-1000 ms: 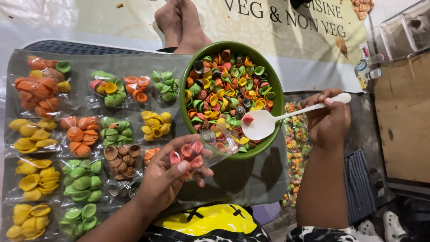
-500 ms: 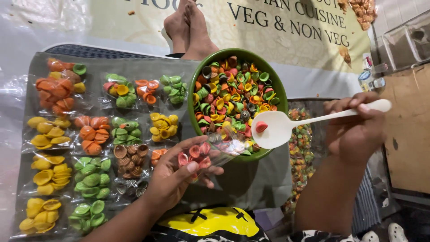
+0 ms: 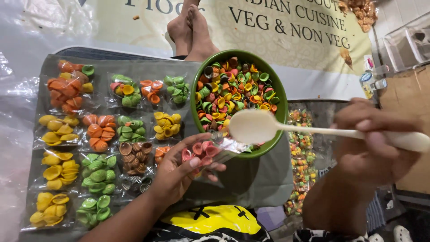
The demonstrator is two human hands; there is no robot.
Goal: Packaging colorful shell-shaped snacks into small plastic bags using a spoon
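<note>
- Grey cloth [image 3: 251, 183] covers the surface across the middle of the frame, with a printed banner [image 3: 286, 31] behind it along the top and someone's bare feet [image 3: 190, 31] resting at upper centre.
- Sealed clear packets [image 3: 101, 132] of shell-shaped snacks lie in rows over the left half, sorted by colour: orange, yellow, green, brown.
- A green bowl [image 3: 273, 85] sits right of centre, heaped with mixed-colour shells.
- The left hand [image 3: 183, 172], lower centre, is closed around a small clear bag [image 3: 208, 150] holding pink shells; the bag's open mouth tilts up to the bowl's near rim.
- The right hand [image 3: 369, 143], at the right edge, grips the handle of a white plastic spoon [image 3: 257, 127]. Its scoop hovers over the bowl's lower edge, just above the bag's mouth, and looks empty.
- More loose mixed shells [image 3: 301, 148] lie in a clear wrap right of the bowl, partly hidden by the right forearm.
</note>
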